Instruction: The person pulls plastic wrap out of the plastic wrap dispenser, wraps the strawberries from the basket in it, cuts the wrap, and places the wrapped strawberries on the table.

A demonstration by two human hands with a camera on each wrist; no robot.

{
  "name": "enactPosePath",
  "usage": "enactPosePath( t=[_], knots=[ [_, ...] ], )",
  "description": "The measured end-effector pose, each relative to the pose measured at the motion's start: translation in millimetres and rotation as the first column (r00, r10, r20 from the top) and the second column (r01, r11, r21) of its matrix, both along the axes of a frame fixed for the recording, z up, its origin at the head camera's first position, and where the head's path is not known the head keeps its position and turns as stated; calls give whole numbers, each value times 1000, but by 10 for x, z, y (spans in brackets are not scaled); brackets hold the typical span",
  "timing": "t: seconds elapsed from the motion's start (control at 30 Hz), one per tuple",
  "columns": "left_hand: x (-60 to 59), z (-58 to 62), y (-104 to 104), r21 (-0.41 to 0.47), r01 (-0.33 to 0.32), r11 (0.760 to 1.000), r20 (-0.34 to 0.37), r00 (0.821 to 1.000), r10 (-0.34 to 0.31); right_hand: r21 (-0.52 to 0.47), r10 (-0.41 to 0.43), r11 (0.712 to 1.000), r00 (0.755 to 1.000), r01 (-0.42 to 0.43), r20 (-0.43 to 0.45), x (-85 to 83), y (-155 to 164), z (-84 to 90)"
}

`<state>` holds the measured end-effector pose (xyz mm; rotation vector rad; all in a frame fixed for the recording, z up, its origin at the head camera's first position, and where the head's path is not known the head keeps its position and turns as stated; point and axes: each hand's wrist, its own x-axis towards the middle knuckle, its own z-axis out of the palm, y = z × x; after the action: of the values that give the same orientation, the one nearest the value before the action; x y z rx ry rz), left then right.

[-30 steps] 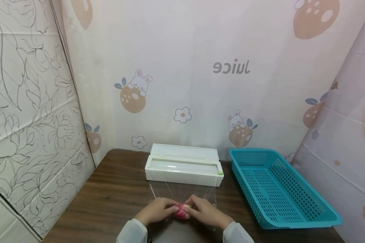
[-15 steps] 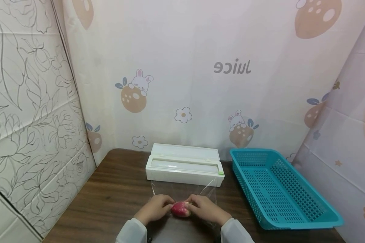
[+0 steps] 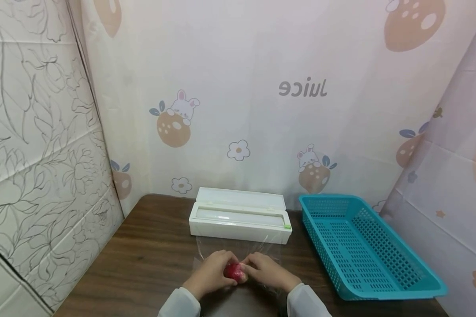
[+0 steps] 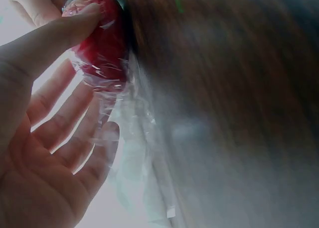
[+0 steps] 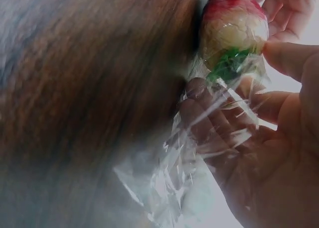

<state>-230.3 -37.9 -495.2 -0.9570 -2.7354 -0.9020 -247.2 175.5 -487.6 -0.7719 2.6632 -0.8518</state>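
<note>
A small rounded fruit, red at one end and cream with green at the other (image 5: 234, 31), is wrapped in clear cling film (image 5: 174, 183). Its kind is not certain. In the head view the fruit (image 3: 234, 272) sits low over the table between both hands. My left hand (image 3: 212, 274) holds the red end (image 4: 102, 51), thumb on its surface and fingers behind it. My right hand (image 3: 270, 271) grips the cream and green end, with loose film across its fingers. Film also stretches on the table between the hands and the white dispenser box (image 3: 239, 232).
The cling film box has its lid (image 3: 239, 198) raised and a small green piece (image 3: 287, 226) at its right end. To the right lies a teal plastic basket (image 3: 341, 281). A patterned curtain (image 3: 238, 114) hangs behind the dark wooden table (image 3: 143, 246).
My left hand has shifted slightly right and now covers the fruit's left end more. The fruit has turned between the hands. My right hand stays almost in place.
</note>
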Motion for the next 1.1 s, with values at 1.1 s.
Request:
enactPosePath(
  t=[1.1],
  knots=[
    [-361,108,-49,-145,115,983,130,987,-96,24,47,999,978,-43,-204,-33,310,27]
  ],
)
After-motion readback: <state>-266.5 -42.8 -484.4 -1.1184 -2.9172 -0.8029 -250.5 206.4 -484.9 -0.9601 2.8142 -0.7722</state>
